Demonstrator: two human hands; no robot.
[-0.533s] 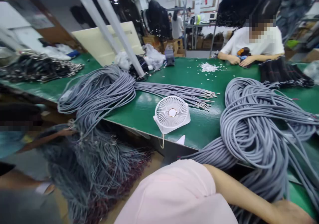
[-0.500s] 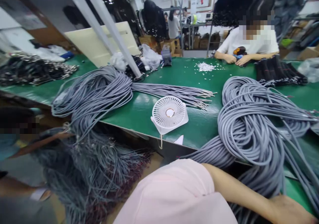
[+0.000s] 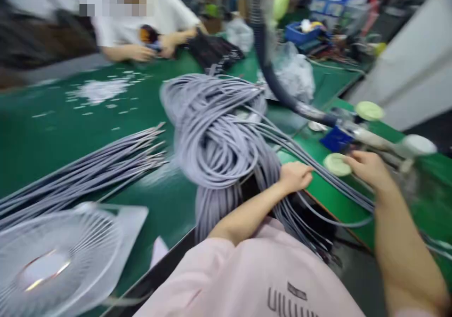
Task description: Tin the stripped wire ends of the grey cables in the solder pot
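Note:
My left hand [image 3: 295,177] is closed at the right side of a big coiled bundle of grey cables [image 3: 219,133]. A single grey cable [image 3: 330,220] seems to come out from under its fingers and loops right. Further right, my right hand [image 3: 369,169] has its fingers pinched together beside a pale green round disc [image 3: 338,164]. What it holds is blurred. Several cable strands [image 3: 318,169] run between the two hands toward my right forearm. A blue part [image 3: 336,139] of a bench device lies just beyond the right hand.
A white fan [image 3: 60,260] stands at the near left, with straight cable ends [image 3: 116,166] behind it. A dark flexible hose [image 3: 270,72] hangs over the table. Across it, a co-worker's hands [image 3: 155,49] work near black pieces [image 3: 215,53]. Small white bits [image 3: 102,90] lie scattered.
The view has swung right and closer to the coiled cables. Both my hands now show, along with the hose and bench device; before, only one arm reached to the lower right.

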